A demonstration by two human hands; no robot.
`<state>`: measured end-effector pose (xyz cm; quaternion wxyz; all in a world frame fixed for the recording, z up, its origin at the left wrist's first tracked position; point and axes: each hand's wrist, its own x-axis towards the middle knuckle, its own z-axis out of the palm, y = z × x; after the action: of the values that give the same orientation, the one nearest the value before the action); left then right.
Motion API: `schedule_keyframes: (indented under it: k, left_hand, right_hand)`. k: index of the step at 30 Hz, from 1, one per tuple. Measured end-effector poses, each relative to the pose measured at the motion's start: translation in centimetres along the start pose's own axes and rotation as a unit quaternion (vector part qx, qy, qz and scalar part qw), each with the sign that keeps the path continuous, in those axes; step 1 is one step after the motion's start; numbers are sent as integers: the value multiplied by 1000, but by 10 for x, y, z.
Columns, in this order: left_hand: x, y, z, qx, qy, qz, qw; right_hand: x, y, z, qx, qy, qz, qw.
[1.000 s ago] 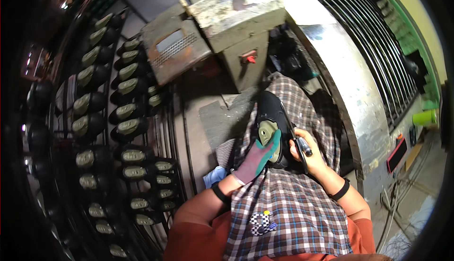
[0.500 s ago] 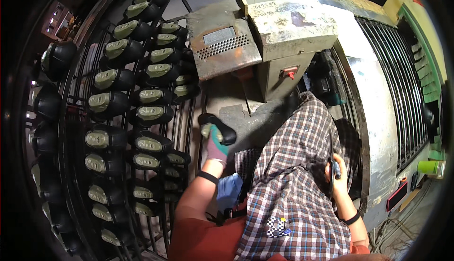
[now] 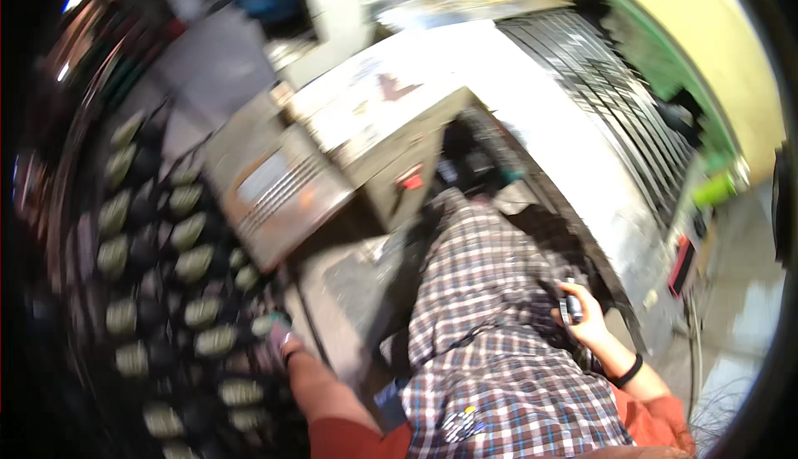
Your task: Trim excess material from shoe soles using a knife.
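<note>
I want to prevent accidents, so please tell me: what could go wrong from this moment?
1. The gloved left hand is beside closely set lasted shoes, so it might knock one of them. Blur hides whether it grips anything there.
2. The right hand holds a grey-and-black tool close to the checked apron; the tool could catch or rub the fabric.

Left hand (image 3: 279, 336) a blur beside smeared shoes (image 3: 194, 263), grip unclear

I can make out a dark rack (image 3: 309, 316) at left of frame, blurred rows of black shoes (image 3: 150, 253) with olive-green inserts (image 3: 194, 263) resting on it.
</note>
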<state>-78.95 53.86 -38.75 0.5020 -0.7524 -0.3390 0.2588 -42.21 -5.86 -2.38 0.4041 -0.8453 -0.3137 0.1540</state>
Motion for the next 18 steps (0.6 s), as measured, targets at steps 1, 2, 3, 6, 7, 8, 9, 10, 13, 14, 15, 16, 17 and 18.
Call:
schedule_keyframes:
  k: [1, 2, 3, 6, 7, 8, 9, 10, 13, 14, 15, 16, 17, 18]
  left_hand:
    - [-7, 9, -20, 72, 93, 84, 989]
    - [-17, 16, -35, 152, 179, 155, 960]
    - [-27, 17, -49, 241, 239, 208, 917]
    - [-47, 27, -111, 514, 388, 309, 700]
    - [-67, 24, -122, 597, 402, 333, 610]
    - [-86, 24, -131, 671, 407, 352, 510]
    - [-67, 22, -166, 748, 426, 337, 383]
    - [-76, 19, -176, 801, 410, 342, 269]
    - [-109, 36, -147, 870, 328, 367, 32]
    - [-81, 29, -115, 949, 204, 198, 136]
    - [-91, 54, -169, 951, 209, 172, 153]
    - [-43, 12, -287, 963, 245, 101, 43]
    - [-32, -10, -322, 981, 172, 83, 30]
    - [-23, -25, -350, 993, 100, 64, 19]
  right_hand:
    - [2, -7, -10, -81, -27, -4, 996]
    - [5, -21, -18, -133, -57, 14, 989]
    - [10, -21, -19, -215, -59, -84, 971]
    - [4, -28, -41, -344, -153, -4, 926]
    - [4, -24, -43, -334, -130, -17, 934]
    - [4, -22, -46, -323, -109, -30, 940]
    - [-14, -16, -63, -302, -53, 18, 952]
    - [-15, -13, -68, -307, -8, 16, 952]
    - [-5, -7, -85, -290, 63, 23, 955]
    - [8, -5, -89, -266, 69, -4, 961]
    - [-3, -3, -94, -279, 110, -2, 954]
    - [-25, 13, -106, -293, 159, 35, 942]
    - [-30, 18, -116, -280, 169, 43, 944]
    - [-33, 21, -122, -270, 183, 46, 944]
